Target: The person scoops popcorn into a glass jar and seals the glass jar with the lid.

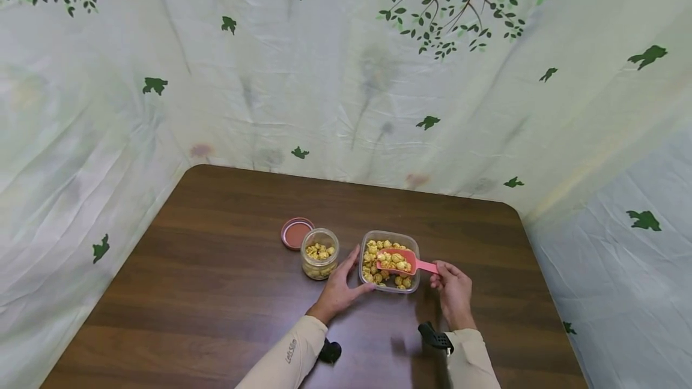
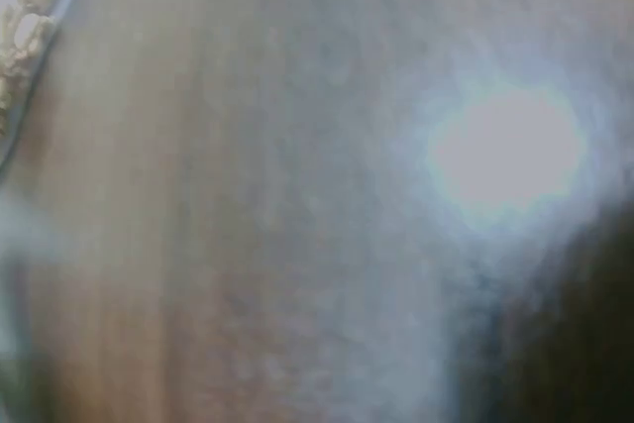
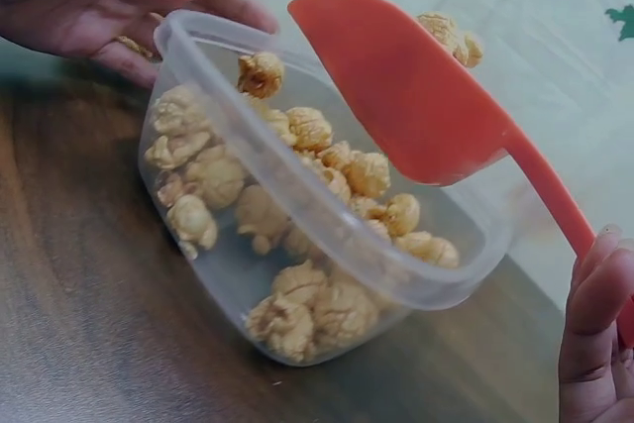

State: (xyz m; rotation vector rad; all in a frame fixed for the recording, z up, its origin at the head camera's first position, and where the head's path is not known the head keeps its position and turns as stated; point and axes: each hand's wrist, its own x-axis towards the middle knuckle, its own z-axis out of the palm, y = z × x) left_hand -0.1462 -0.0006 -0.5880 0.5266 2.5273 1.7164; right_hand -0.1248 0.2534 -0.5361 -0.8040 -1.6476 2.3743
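Over the clear plastic tub [image 1: 390, 284] of popcorn, your pink plastic scoop [image 1: 397, 260] is full.
Your right hand [image 1: 453, 290] pinches its handle; your left hand [image 1: 339, 286], fingers straight, steadies the tub. Lift level toward the small glass jar [image 1: 319, 253] at nine o'clock.

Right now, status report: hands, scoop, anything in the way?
Right hand holds loaded pink scoop over popcorn tub. Left hand steadies tub. Open jar beside; path clear.

Clear smooth plastic tub [image 3: 297, 205], matt coral plastic scoop [image 3: 416, 96], glossy dark wood-grain bench [image 1: 216, 293], creased printed cloth backdrop [image 1: 346, 77], clear jar [image 1: 320, 254]
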